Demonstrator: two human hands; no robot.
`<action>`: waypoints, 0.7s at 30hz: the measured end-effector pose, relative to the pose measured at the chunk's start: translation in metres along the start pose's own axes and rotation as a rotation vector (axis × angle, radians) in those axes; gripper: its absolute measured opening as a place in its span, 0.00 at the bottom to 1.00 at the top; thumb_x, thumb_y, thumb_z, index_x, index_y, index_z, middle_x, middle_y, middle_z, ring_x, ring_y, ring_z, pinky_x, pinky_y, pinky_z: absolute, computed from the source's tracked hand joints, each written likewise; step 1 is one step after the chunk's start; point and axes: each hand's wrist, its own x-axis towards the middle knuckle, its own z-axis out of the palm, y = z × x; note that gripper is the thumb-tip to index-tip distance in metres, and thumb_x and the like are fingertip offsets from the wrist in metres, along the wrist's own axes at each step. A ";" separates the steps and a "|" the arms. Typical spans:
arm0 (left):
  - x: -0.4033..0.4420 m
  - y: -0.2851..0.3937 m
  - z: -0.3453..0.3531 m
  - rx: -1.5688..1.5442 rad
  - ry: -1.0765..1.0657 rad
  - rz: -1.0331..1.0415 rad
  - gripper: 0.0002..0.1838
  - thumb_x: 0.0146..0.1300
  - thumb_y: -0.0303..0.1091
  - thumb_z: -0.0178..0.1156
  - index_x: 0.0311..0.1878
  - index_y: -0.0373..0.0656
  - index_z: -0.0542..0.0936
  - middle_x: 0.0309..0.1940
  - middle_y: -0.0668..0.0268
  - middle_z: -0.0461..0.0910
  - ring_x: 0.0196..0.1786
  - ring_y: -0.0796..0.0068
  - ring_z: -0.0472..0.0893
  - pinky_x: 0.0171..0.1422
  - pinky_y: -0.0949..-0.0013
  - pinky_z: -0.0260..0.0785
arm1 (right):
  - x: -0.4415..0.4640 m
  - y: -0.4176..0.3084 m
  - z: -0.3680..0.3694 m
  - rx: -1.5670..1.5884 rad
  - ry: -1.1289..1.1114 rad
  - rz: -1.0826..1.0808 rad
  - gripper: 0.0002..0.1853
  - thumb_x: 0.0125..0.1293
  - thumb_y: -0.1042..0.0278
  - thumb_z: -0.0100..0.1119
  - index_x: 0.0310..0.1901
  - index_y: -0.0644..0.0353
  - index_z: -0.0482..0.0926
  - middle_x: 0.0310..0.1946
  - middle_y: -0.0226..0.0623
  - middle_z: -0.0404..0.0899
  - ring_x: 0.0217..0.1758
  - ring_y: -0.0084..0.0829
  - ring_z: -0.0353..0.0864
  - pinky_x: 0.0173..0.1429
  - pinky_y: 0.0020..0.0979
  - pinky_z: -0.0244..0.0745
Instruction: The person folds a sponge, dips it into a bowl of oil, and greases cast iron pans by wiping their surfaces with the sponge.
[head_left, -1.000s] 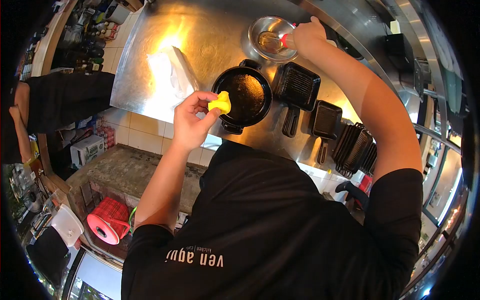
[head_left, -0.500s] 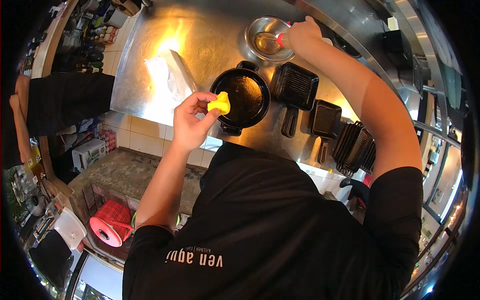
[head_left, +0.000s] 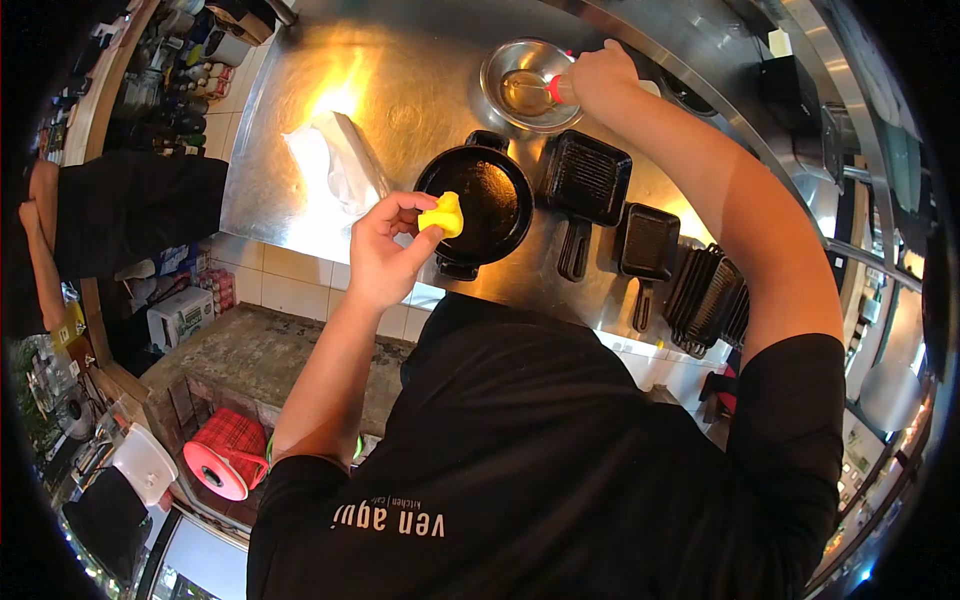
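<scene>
My left hand [head_left: 385,250] pinches a crumpled yellow sponge-like piece [head_left: 441,216] between thumb and fingers, just over the left rim of a round black cast-iron pan [head_left: 490,215]. My right arm reaches to the back of the steel counter. There my right hand [head_left: 602,75] is closed on a red-collared item [head_left: 556,90] at the right rim of a metal bowl [head_left: 530,55]. Amber liquid or a clear amber part shows in the bowl; which of these, I cannot tell. The fingertips of my right hand are partly hidden.
Right of the round pan lie a square ridged pan [head_left: 588,180], a smaller square pan [head_left: 648,243] and several stacked black pans [head_left: 705,295]. White paper [head_left: 335,165] lies on the counter's left. Another person's black sleeve [head_left: 140,210] is at far left. A red cooler [head_left: 225,455] stands below.
The view has shifted slightly, and the pans and bowl sit a little further left in it. Both hands keep their holds; the yellow piece stays by the round pan's rim.
</scene>
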 end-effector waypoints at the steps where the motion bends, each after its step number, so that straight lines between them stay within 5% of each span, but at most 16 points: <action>1: 0.000 0.001 0.001 -0.001 -0.001 0.000 0.14 0.66 0.19 0.70 0.54 0.35 0.84 0.52 0.61 0.90 0.48 0.77 0.88 0.54 0.71 0.79 | 0.001 0.000 0.003 0.005 0.016 -0.002 0.16 0.73 0.54 0.59 0.48 0.46 0.96 0.47 0.34 0.95 0.52 0.33 0.92 0.69 0.38 0.66; 12: 0.006 0.014 0.013 -0.010 -0.033 0.031 0.14 0.66 0.18 0.70 0.54 0.36 0.84 0.52 0.61 0.90 0.49 0.77 0.89 0.54 0.71 0.79 | -0.018 0.025 0.030 0.098 0.044 0.006 0.13 0.65 0.62 0.68 0.51 0.44 0.94 0.48 0.34 0.94 0.54 0.38 0.91 0.75 0.46 0.66; 17: 0.007 0.012 0.014 -0.022 -0.051 -0.013 0.14 0.67 0.17 0.70 0.55 0.36 0.84 0.51 0.62 0.90 0.49 0.77 0.89 0.54 0.71 0.79 | -0.030 0.048 0.090 0.481 0.377 0.023 0.24 0.61 0.57 0.76 0.59 0.46 0.88 0.62 0.37 0.87 0.69 0.41 0.82 0.79 0.50 0.66; 21: 0.014 0.013 0.019 0.015 -0.076 -0.021 0.14 0.67 0.17 0.69 0.55 0.35 0.84 0.54 0.60 0.89 0.50 0.77 0.89 0.55 0.71 0.79 | -0.027 0.052 0.157 0.769 0.582 0.103 0.28 0.61 0.50 0.78 0.62 0.49 0.87 0.65 0.40 0.83 0.70 0.44 0.80 0.80 0.49 0.67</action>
